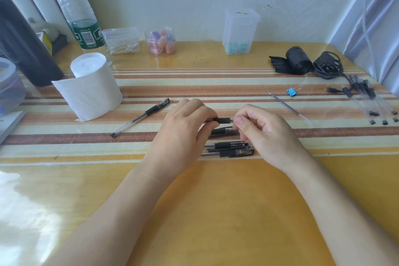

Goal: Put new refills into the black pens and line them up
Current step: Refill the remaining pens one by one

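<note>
Above the striped mat (64,142), both hands (185,127) (259,131) pinch one black pen (224,120).

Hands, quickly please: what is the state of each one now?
Left hand: closed, holding the black pen.
Right hand: fingers pinched at the same pen's right end.

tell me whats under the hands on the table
Several black pens lie side by side on the striped mat, below the pen held by the left hand and right hand. Their ends are covered, so no exact count.
</note>
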